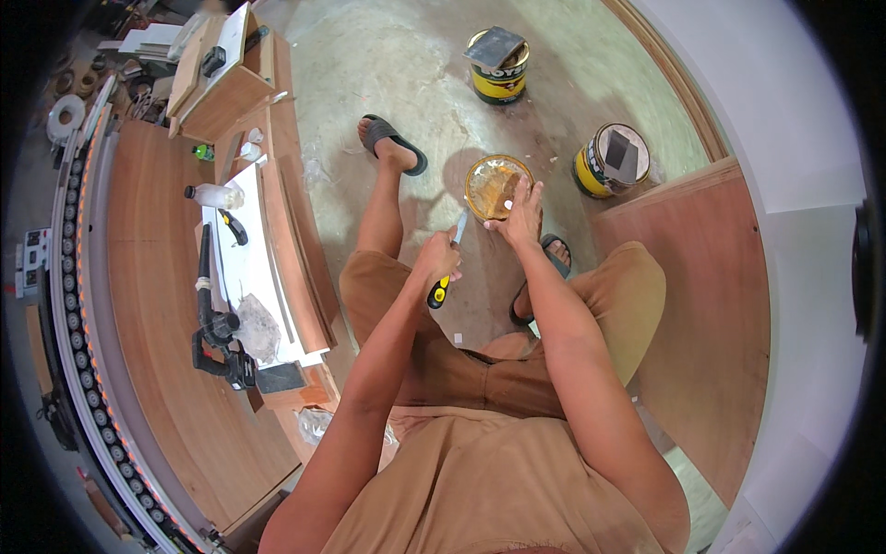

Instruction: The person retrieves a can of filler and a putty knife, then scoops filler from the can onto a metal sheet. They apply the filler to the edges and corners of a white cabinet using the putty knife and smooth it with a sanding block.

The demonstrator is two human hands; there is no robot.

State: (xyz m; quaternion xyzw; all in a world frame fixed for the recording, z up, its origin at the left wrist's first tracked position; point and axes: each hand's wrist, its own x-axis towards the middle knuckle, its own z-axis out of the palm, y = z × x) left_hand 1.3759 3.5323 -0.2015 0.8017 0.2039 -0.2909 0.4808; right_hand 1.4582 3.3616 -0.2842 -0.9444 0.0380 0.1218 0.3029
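My left hand (438, 254) is closed on a knife with a yellow-and-black handle (439, 292); its pale blade (460, 224) points up toward a round lid (481, 178) smeared with yellow-brown paste. My right hand (520, 217) grips the lid at its right and lower side, fingers over a brown flat piece with a white spot (504, 198); whether that piece is separate from the lid I cannot tell. Both hands are above the floor between my bent legs, just apart, with the blade tip close beside the lid's lower left edge.
Two yellow-black cans (498, 83) (595, 175) with dark pads stand on the floor (388, 65). At left, a wooden bench (309, 249) holds a bottle (214, 196), a cutter (234, 226) and a cordless blower (218, 332), beside a wooden box (212, 102). A wooden panel (701, 314) is at right.
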